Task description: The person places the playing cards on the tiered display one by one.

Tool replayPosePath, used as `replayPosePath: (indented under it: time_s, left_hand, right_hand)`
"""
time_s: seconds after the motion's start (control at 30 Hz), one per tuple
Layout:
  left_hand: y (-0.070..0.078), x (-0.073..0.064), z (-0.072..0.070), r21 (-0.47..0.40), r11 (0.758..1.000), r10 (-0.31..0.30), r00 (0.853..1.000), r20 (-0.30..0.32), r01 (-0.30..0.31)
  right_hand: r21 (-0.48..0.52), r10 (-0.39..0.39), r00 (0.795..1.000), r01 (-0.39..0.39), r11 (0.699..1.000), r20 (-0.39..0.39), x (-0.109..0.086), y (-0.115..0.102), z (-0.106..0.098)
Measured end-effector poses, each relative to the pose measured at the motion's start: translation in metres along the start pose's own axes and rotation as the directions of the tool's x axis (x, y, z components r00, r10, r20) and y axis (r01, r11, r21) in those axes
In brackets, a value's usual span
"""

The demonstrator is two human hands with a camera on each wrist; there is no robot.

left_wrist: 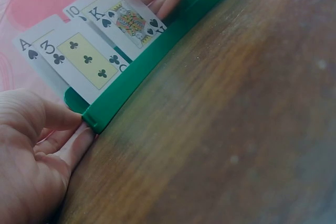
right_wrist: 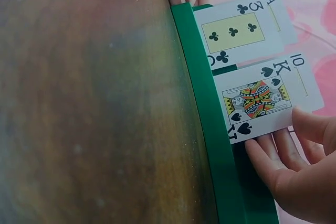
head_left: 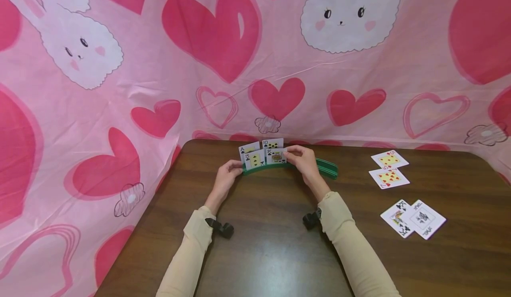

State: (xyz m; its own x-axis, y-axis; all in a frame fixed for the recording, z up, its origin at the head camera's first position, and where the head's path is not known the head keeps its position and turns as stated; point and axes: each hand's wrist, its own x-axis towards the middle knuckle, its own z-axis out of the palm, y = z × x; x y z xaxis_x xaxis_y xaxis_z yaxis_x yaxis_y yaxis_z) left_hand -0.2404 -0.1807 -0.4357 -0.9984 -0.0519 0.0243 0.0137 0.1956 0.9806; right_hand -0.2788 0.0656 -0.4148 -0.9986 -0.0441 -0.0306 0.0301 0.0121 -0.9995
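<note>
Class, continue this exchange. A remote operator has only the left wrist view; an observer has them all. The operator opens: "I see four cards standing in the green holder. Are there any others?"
Observer: Yes, four loose cards lie on the table, off to the right of the card holder.
Operator: Is any of them a court card?
Observer: Yes, in the head view one is a king.
Operator: My frame misses the person's sleeves. Is anything on them?
Observer: A small black device sits at the cuff of each beige sleeve.
</note>
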Motion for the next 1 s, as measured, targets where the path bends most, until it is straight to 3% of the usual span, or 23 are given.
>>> replayPosePath:
  time_s: [0.37,0.57,0.87,1.0]
  left_hand:
    - [-0.001,0.0,-0.001,0.015,1.0,-0.003,1.0,0.002,0.003]
    - [-0.016,0.011,-0.002,-0.011,1.0,-0.006,1.0,-0.009,0.006]
    - [-0.026,0.012,-0.001,-0.003,0.996,0.084,0.996,-0.034,-0.085]
    - [-0.024,0.012,0.0,-0.001,0.998,0.063,0.997,-0.041,-0.063]
  right_hand:
    - [-0.065,-0.062,0.998,0.062,0.996,0.001,0.0,0.0,-0.002]
    - [-0.077,-0.071,0.997,0.071,0.995,0.003,0.001,-0.001,-0.003]
    - [-0.042,-0.052,0.999,0.052,0.998,0.002,0.0,0.0,-0.002]
    - [-0.132,-0.111,0.994,0.107,0.985,-0.022,-0.001,-0.001,-0.006]
